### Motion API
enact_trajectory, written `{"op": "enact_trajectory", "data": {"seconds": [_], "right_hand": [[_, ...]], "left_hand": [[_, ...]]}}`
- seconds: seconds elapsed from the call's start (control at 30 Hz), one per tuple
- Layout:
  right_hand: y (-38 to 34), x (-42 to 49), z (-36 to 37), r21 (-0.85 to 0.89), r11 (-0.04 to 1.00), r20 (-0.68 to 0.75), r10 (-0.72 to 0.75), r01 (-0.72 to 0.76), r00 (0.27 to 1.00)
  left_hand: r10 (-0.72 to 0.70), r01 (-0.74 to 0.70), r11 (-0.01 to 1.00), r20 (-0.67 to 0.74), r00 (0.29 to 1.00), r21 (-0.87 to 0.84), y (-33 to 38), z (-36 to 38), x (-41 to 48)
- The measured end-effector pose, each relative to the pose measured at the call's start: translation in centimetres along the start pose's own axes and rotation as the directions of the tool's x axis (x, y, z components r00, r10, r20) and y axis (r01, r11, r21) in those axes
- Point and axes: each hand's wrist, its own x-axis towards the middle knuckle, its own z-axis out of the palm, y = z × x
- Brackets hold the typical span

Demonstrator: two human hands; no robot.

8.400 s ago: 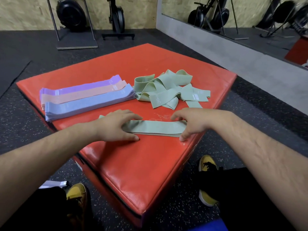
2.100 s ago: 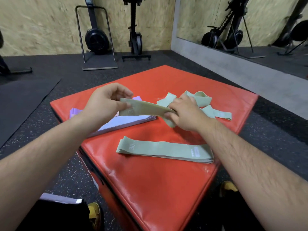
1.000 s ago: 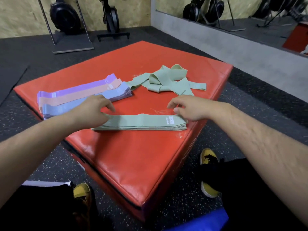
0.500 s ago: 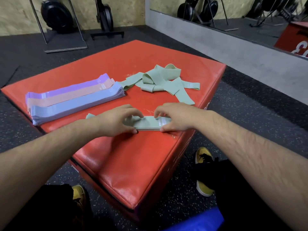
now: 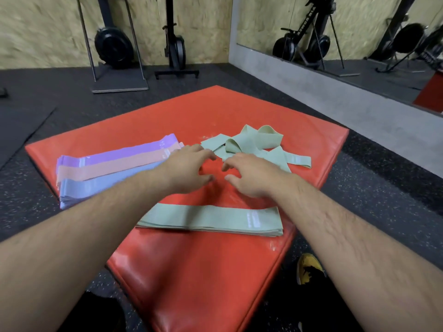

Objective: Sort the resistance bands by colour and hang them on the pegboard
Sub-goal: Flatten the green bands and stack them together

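GYM FLOOR: We lean over a red padded box with our left hand and right hand side by side above its middle. Each grip is wide, fingers loosely spread and holding nothing. The hands hover at the near edge of the loose green bands, a tangle towards the far side of the box; we cannot tell whether a fingertip touches it.

Nearest us lies the flat green stack, squared up well apart from the tangle, evidently so that done and undone do not mix. To the left, the purple stack, peach stack and blue stack lie edge to edge, one colour to a pile, ready to lift as sets.

We judge the sorting nearly finished, with only the green tangle left to flatten. Both hands go in because a looped band pulls straight from two ends. No pegboard is in view.
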Motion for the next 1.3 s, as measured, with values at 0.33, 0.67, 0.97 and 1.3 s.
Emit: {"op": "enact_trajectory", "data": {"seconds": [0.33, 0.67, 0.97, 1.3], "right_hand": [[-0.4, 10.4, 4.8, -0.063, 0.998, 0.037, -0.023, 0.025, 0.999], [0.9, 8.8, 2.9, 0.085, 0.996, -0.084, -0.028, 0.035, 0.996], [1.5, 1.0, -2.1, 0.46, 0.876, -0.294, -0.007, 0.147, 0.956], [0.9, -3.7, -4.7, 0.667, 0.707, -0.415, 0.089, 0.236, 0.905]], "left_hand": [[-0.124, 0.115, 0.987, 0.078, 0.989, 0.114, -2.7, 1.8, 4.0], [-0.153, 0.153, 0.988, -0.011, 0.988, -0.026, -2.5, 0.3, 3.4], [0.009, -0.041, 0.985, -0.183, 0.983, -0.17, 1.5, -2.5, 2.1], [-0.248, 0.091, 0.699, -0.121, 0.961, -0.71, 4.8, -4.1, -0.3]]}}
